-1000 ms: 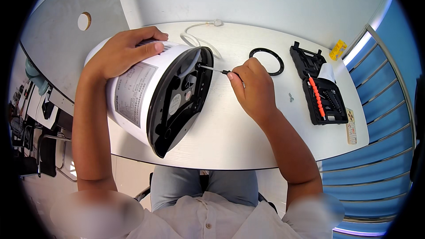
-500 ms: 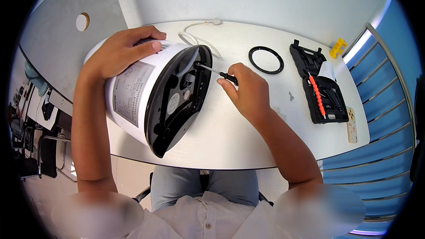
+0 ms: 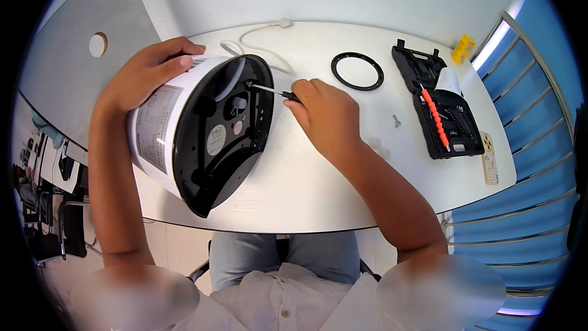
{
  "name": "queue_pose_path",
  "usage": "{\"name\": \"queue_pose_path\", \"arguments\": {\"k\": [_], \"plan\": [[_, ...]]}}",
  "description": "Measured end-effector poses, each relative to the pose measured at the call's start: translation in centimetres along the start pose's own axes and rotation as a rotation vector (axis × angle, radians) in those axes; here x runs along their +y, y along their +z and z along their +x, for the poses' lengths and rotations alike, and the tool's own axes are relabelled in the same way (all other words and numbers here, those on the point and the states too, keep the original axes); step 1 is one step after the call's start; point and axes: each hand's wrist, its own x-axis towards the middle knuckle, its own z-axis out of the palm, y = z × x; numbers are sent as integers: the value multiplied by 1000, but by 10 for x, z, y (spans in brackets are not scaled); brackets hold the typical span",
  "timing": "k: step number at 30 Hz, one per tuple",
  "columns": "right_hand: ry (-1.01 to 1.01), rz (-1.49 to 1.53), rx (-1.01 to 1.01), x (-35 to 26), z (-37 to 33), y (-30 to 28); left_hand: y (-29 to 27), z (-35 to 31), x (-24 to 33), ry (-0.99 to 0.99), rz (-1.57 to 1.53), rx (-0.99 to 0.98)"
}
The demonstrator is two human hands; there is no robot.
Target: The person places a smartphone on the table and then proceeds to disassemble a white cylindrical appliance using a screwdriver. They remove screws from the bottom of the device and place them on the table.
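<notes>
On its side, white appliance [image 3: 184, 141], black underside.

glossy white plastic appliance [image 3: 160, 124], matt black base [image 3: 223, 138]

White curved table [image 3: 318, 202], grey wall panel [image 3: 67, 79] with round hole, blue slatted railing [image 3: 539, 147] at right
</notes>
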Motion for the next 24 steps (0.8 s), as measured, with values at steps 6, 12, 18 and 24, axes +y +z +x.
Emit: {"name": "queue_pose_path", "arguments": {"k": [6,12,18,24], "plan": [[-80,41,133,9,3,9,-2,6,1,20,52,-23],[-120,-3,175,8,3,10,-3,7,-2,0,27,-33],[-77,11,127,7,-1,14,-4,8,-3,9,4,-45],[-109,19,127,10,-1,14,-3,6,-1,13,33,-38]]}}
